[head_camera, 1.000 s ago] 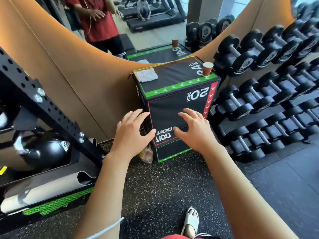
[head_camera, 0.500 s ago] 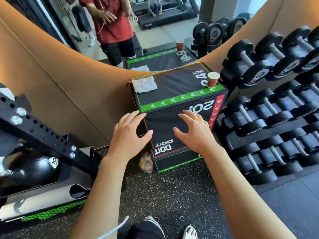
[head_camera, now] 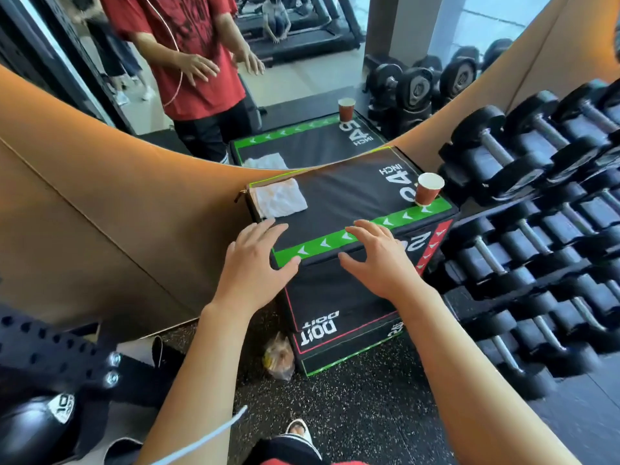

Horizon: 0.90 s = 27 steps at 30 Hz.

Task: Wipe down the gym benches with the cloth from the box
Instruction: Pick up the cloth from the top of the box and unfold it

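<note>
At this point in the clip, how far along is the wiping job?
Nothing looks done: the white cloth lies untouched at the back left corner of the black box. In hand: the left hand and right hand, both open and empty, are at the box's near edge, the left nearer the cloth. Left: picking up the cloth and all the wiping; no bench is clearly in view.

Both hands (head_camera: 255,263) (head_camera: 379,260) spread, empty, over box (head_camera: 335,196) front edge; cloth (head_camera: 280,198) at far-left corner.
</note>
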Motion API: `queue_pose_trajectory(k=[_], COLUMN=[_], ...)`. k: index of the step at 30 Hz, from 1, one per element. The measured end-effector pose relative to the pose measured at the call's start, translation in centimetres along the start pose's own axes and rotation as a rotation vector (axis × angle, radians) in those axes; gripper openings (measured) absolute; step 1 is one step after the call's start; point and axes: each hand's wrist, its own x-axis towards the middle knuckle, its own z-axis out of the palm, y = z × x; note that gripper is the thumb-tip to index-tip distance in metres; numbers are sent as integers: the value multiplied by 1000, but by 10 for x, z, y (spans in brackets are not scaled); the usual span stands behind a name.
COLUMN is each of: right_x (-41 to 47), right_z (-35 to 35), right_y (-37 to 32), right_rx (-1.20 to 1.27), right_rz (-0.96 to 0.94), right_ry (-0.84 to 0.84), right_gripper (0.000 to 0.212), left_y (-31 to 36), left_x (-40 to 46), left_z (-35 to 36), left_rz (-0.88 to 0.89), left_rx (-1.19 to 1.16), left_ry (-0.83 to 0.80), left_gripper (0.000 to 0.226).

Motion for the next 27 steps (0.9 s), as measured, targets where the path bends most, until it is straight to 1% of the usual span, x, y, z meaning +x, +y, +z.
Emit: queue_pose_trajectory(k=[4, 7, 13, 16, 21, 27], right_x=[38, 61, 103, 124, 160, 218], right_z=[13, 25, 45, 55, 73, 93], right_y=[-15, -21, -22, -14, 9, 34], right_rx=[-2, -1, -18, -16, 5, -18], right_rz=[15, 29, 17, -3, -26, -131], right_ry=[-4, -13, -90, -121, -189, -302], right_gripper=[60, 60, 60, 59, 58, 59], left_y=[-29, -51, -80, -88, -96, -98], left_x=[39, 61, 87, 99, 114, 154], left_z=[-2, 2, 21, 36, 68, 96], left_rz=[42, 30, -15, -51, -127, -199], left_rx=[13, 35, 39, 32, 75, 144], left_ry=[-24, -55, -121, -139, -221, -232], left_gripper=[64, 63, 65, 65, 67, 69])
